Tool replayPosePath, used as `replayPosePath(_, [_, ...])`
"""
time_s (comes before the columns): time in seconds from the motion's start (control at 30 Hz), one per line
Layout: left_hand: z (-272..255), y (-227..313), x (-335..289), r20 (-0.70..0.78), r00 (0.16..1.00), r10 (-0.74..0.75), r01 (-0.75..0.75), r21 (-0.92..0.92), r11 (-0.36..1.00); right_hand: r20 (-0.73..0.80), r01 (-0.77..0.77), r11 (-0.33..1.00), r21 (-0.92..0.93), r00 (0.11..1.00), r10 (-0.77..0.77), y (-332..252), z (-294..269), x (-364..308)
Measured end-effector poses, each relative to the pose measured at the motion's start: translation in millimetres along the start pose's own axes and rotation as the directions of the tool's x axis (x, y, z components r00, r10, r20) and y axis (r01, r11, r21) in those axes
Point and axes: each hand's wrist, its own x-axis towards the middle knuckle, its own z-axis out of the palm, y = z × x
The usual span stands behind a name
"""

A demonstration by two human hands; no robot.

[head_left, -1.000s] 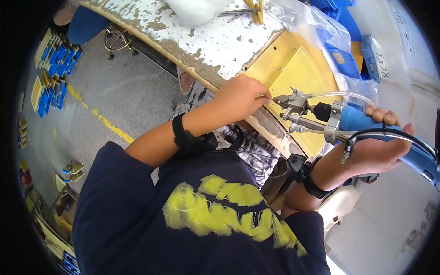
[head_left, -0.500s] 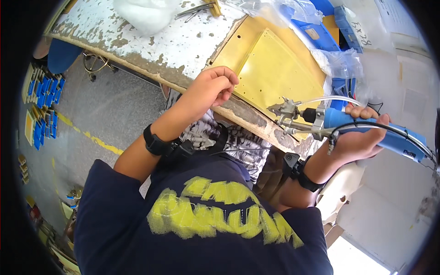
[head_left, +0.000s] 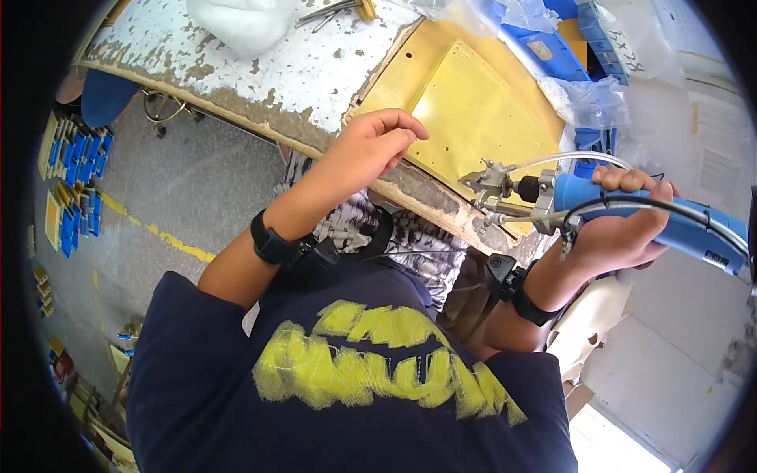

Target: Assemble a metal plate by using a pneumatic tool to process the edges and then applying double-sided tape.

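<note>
My right hand (head_left: 623, 229) is wrapped around the blue body of an electric screwdriver (head_left: 587, 193). Its metal nose with clamps and small fittings points left, over the near edge of a yellow drilled panel (head_left: 473, 118). From the nose a clear hose and a dark cable run back along the tool. My left hand (head_left: 378, 150) hovers by the panel's near left edge, at the bench rim. Its fingers are curled in and the index finger reaches toward the panel. Whatever lies between its fingertips, if anything, is hidden.
The panel lies on a wooden board (head_left: 406, 55) on the worn white bench (head_left: 315, 94). A white bag (head_left: 244, 24) and metal rods (head_left: 327, 14) are at the back. Blue bins (head_left: 544, 51) and clear plastic bags (head_left: 595, 102) line the right. Blue-and-yellow stacks (head_left: 75, 154) stand on the floor at left.
My left hand has shifted a little right and its index finger is stretched further over the panel. The screwdriver in my right hand has moved very slightly.
</note>
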Motion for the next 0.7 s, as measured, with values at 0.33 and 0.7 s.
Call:
replayPosePath(0.33, [36.1,10.7,1.6,0.140,0.965,0.223,-0.247,0.775,0.581,-0.016,-0.080,0.995,0.064,0.997,0.081,-3.7,-2.0,9.0])
replayPosePath(0.7, [73.2,-9.1,15.1,0.376,0.878,0.297,-0.454,0.850,0.268,-0.108,-0.125,0.974,0.191,0.983,0.147,-29.2,-42.6,27.8])
